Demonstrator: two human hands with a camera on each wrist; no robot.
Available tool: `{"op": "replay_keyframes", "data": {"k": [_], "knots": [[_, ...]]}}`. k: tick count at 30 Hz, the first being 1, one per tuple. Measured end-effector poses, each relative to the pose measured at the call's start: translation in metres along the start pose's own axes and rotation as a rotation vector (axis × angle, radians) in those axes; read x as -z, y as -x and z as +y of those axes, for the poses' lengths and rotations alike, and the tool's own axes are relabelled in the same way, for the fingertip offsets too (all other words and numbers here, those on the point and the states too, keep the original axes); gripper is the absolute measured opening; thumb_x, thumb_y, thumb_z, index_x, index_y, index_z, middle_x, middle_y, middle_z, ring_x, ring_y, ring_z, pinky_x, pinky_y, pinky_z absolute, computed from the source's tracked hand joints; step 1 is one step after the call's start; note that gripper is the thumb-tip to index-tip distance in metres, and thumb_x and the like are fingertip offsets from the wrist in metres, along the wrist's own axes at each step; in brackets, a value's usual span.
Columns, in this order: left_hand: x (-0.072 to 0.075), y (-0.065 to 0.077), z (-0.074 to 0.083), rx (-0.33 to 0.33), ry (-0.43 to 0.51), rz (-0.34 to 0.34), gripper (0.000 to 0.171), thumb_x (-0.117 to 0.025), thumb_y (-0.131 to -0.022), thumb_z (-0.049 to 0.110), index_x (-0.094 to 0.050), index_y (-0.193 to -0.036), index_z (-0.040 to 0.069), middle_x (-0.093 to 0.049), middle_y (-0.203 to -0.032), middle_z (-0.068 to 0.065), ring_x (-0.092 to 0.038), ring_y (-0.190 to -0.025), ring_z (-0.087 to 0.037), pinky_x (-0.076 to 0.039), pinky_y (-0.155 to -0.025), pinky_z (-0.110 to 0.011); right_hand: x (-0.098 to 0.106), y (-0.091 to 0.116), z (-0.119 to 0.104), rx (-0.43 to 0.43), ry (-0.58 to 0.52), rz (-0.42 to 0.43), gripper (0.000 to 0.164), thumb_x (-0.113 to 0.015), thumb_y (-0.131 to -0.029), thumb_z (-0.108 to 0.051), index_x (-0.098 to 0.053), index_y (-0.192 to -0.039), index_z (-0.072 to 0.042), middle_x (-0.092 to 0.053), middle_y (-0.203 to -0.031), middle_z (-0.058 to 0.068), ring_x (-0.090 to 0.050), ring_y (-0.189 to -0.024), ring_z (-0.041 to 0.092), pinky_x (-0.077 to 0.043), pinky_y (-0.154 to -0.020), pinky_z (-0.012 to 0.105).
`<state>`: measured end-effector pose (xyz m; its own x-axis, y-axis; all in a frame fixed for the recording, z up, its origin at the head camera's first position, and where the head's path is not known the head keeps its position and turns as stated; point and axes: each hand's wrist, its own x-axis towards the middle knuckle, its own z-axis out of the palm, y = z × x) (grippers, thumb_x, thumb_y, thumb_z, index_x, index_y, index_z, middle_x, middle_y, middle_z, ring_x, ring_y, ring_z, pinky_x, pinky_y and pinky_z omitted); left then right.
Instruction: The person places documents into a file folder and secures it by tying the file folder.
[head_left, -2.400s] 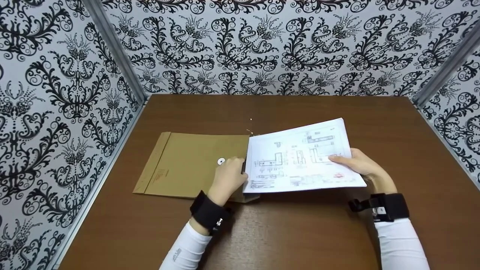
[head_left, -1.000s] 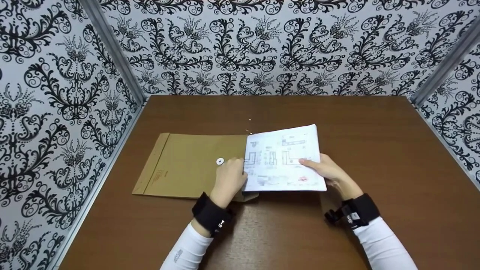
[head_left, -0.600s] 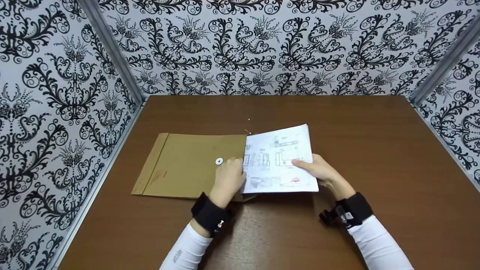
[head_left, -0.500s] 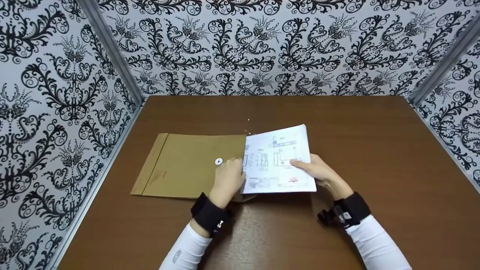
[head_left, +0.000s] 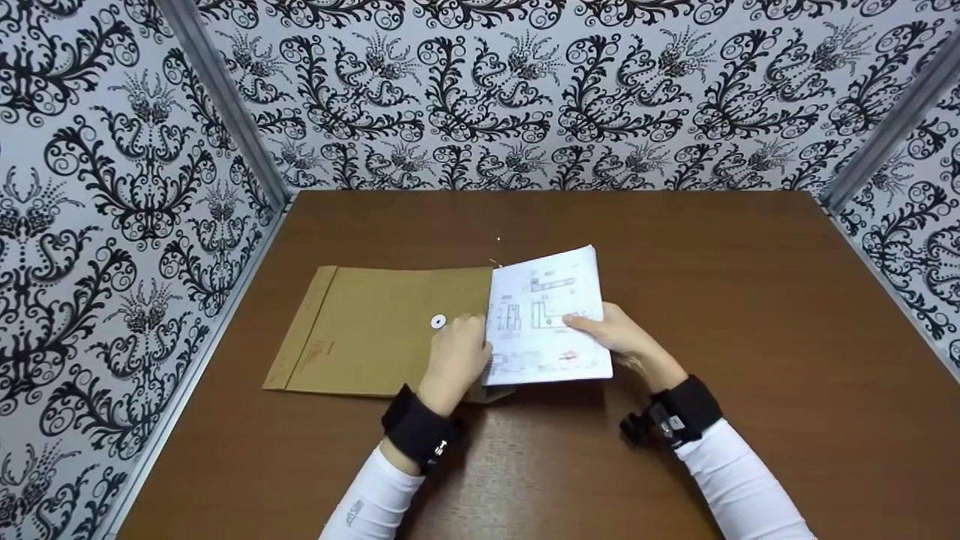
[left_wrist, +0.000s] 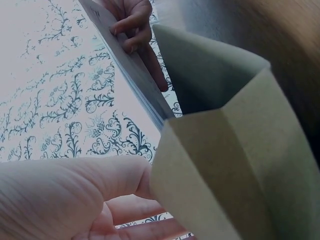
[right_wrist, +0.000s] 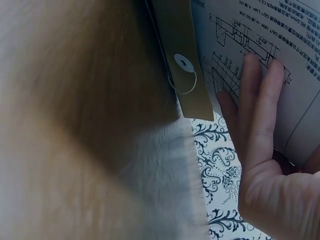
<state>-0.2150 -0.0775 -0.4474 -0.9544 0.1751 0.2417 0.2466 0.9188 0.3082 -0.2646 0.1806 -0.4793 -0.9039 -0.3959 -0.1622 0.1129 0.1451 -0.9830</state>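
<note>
A brown paper document envelope (head_left: 382, 330) lies on the table with its open side to the right. My left hand (head_left: 457, 356) pinches the upper layer at that mouth, and the left wrist view shows the side gusset (left_wrist: 215, 145) spread apart. A stack of white sheets with technical drawings (head_left: 547, 352) has its left end inside the mouth. My right hand (head_left: 619, 334) grips the stack's right edge, thumb on top and fingers underneath. In the right wrist view those fingers (right_wrist: 260, 110) lie along the printed underside, near the flap's white button and string (right_wrist: 184, 63).
Brown wooden table (head_left: 750, 300) surrounds the envelope. Patterned white-and-black panels (head_left: 525, 97) stand along the back and sides. A thin string end (head_left: 495, 262) lies just beyond the envelope's mouth. Each wrist wears a black strap (head_left: 420, 431).
My right hand has moved left with the paper stack, and much less of it shows outside the envelope. The left hand keeps its hold at the mouth.
</note>
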Motion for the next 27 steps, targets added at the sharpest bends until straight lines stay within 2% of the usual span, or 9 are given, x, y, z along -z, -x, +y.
{"op": "replay_keyframes", "data": {"k": [6,17,27], "knots": [[0.000,0.002,-0.002,-0.027,0.002,0.061,0.008,-0.074,-0.083,0.004,-0.070,-0.087,-0.002,-0.073,-0.087,-0.016,-0.073,-0.076,-0.036,-0.059,-0.063,-0.047,-0.006,-0.008,-0.001,-0.015,0.031,-0.006,0.046,-0.054,-0.106,-0.016,-0.049,-0.143,0.011,-0.077,-0.100,0.000,-0.078,-0.078,0.012,-0.063,-0.068,0.028],[0.003,0.001,0.000,0.003,0.023,0.009,0.009,-0.073,-0.085,0.004,-0.070,-0.091,-0.002,-0.074,-0.091,-0.017,-0.073,-0.080,-0.037,-0.059,-0.067,-0.048,-0.020,-0.018,0.001,-0.022,-0.011,-0.009,0.046,-0.055,-0.105,-0.015,-0.049,-0.142,0.013,-0.077,-0.103,0.005,-0.077,-0.077,0.010,-0.063,-0.069,0.027],[0.002,0.000,-0.001,0.005,0.031,0.017,0.007,-0.072,-0.085,0.003,-0.071,-0.090,-0.001,-0.073,-0.089,-0.016,-0.073,-0.080,-0.037,-0.059,-0.066,-0.048,-0.029,-0.026,-0.002,-0.030,-0.029,-0.007,0.046,-0.055,-0.104,-0.014,-0.049,-0.143,0.011,-0.077,-0.110,0.012,-0.077,-0.080,0.012,-0.064,-0.071,0.029]]}}
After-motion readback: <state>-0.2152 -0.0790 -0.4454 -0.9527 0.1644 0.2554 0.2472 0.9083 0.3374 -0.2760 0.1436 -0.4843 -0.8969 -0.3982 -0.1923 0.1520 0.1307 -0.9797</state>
